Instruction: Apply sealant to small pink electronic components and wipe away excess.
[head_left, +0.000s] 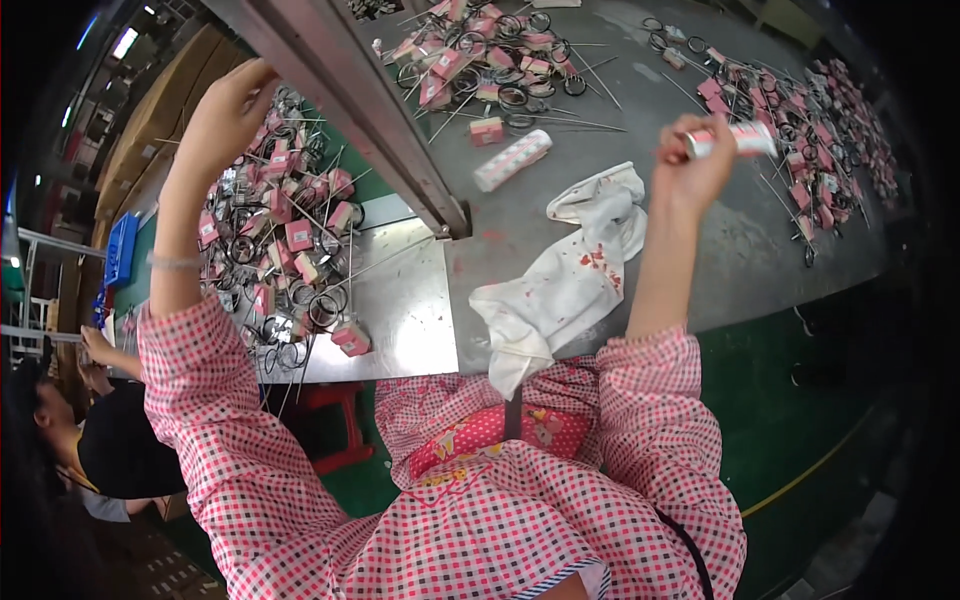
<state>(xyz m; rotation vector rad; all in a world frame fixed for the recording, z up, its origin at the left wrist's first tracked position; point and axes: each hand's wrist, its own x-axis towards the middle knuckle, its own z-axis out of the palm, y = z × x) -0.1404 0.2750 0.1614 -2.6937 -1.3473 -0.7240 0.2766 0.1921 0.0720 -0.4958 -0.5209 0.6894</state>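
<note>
My right hand [697, 160] is closed round a white tube with reddish print [752, 139], held above the grey metal table at the right. My left hand [228, 108] is raised at the upper left with its fingers bent; the metal post [350, 90] hides the fingertips, so their hold cannot be made out. Below it lies a pile of small parts with pink blocks, dark coiled wire and thin metal rods [285, 235]. Between my arms a white cloth with red stains [565, 285] hangs over the table's near edge. A second printed white tube [513, 160] lies beyond the cloth.
More pink-block parts are heaped at the far side [490, 55] and the right [800, 150], rods sticking out. The post rises from the table left of centre. A blue tray [121, 248] and cardboard boxes [165, 100] stand at the left, where another person [110, 440] sits.
</note>
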